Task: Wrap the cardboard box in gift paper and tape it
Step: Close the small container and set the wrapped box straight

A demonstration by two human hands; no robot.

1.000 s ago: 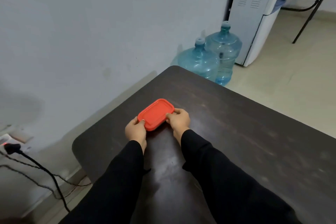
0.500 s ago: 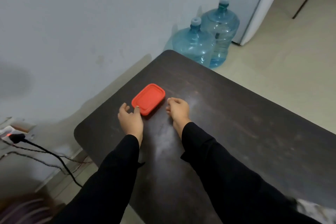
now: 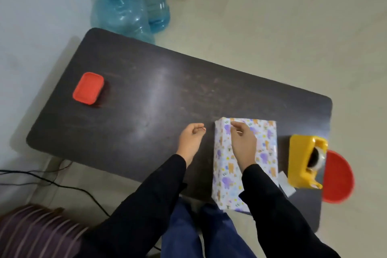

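The box, covered in white gift paper with purple and orange animal prints, lies on the dark table near its front edge. My right hand is over the box's top, fingers bent, fingertips touching the far left corner. Just left of the box, my left hand hovers above the table with loosely curled fingers and holds nothing. A yellow tape dispenser stands right of the box, with a loose strip of tape beside it.
A red lidded container sits at the table's far left. A red bowl pokes out behind the dispenser at the right edge. Two blue water bottles stand on the floor beyond the table. Cables run under the left side.
Both hands let go of the red container and moved right to the wrapped box. The view swung right and down, bringing the box and dispenser into sight.
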